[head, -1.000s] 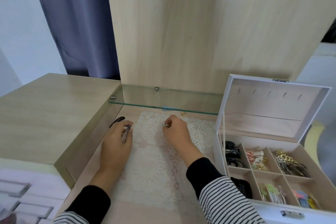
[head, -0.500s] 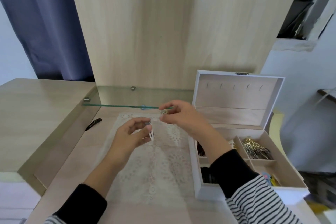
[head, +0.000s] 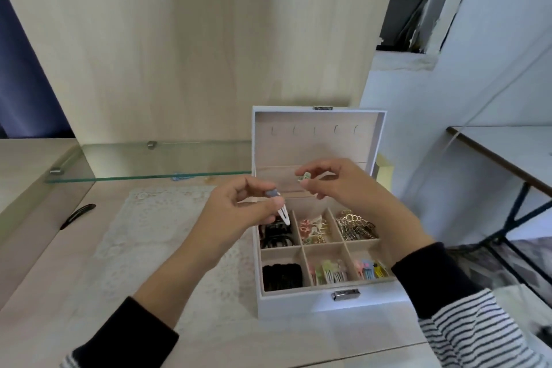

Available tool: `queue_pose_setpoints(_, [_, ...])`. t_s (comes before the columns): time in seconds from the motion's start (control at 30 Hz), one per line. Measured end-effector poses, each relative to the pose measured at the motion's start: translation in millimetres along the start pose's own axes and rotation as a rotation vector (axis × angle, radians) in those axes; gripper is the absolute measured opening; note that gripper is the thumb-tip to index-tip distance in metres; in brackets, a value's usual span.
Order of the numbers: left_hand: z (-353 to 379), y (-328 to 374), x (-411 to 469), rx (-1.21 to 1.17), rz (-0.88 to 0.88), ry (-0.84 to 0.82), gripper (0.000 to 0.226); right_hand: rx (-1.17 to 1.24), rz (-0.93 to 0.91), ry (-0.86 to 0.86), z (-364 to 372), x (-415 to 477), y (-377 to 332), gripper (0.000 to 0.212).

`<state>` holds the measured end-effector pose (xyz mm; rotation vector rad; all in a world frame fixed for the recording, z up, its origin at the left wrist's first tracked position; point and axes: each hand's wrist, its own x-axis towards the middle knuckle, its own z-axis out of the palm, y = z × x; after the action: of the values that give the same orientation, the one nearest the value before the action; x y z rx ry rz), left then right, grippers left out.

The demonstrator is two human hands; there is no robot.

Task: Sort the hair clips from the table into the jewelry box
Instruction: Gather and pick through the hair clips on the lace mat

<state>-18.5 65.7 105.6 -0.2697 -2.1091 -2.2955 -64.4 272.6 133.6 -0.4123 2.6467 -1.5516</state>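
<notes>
Both hands up over the open jewelry box [head: 298, 306], a clip in each!
Head view: left hand [head: 239, 212] pinches a white snap clip [head: 283, 213] above the box's back-left compartment; right hand [head: 337, 185] pinches a small pale clip [head: 305, 179] before the raised lid. A black clip [head: 78, 215] lies on the table, well left of the box.

Wooden table [head: 53, 293]: lace mat [head: 143, 236], jewelry box [head: 298, 303], black clip [head: 78, 214].
</notes>
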Motion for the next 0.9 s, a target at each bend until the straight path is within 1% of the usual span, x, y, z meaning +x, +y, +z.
queue_pose_setpoints(0.13, [31.6,-7.4,4.4,0.317,0.018,-0.082,0.018,-0.094,0.066,0.033,-20.8,-7.8,19.0,0.018])
queue_pose_setpoints(0.27, [67.5,-24.8,10.5,0.489,0.021,-0.192,0.015,-0.225,0.034,0.079,-32.0,-6.1,37.6,0.013])
queue_pose_setpoints(0.37, [91.2,-35.6,13.8,0.643,0.047,-0.247,0.013,-0.313,0.028,0.075,-36.9,-3.9,49.1,0.015])
queue_pose_setpoints(0.5, [115.2,-44.0,20.5,0.735,0.019,-0.271,0.017,-0.374,0.016,0.085,-43.7,-4.4,55.4,0.016])
queue_pose_setpoints(0.57, [125.9,-45.5,23.3,0.837,0.020,-0.292,0.022,-0.387,0.022,0.101,-47.5,-5.3,57.2,0.016])
queue_pose_setpoints(0.67, [137.1,-51.4,25.4,1.007,0.084,-0.283,0.028,-0.395,0.032,0.101,-50.8,-6.0,60.0,0.016])
queue_pose_setpoints(0.8, [142.7,-60.6,25.6,1.076,0.103,-0.277,0.031,-0.381,0.049,0.104,-53.2,-4.8,63.9,0.017])
queue_pose_setpoints(0.9, [143.5,-62.5,25.8,1.161,0.177,-0.270,0.036,-0.366,0.062,0.102,-54.6,-4.7,67.7,0.018])
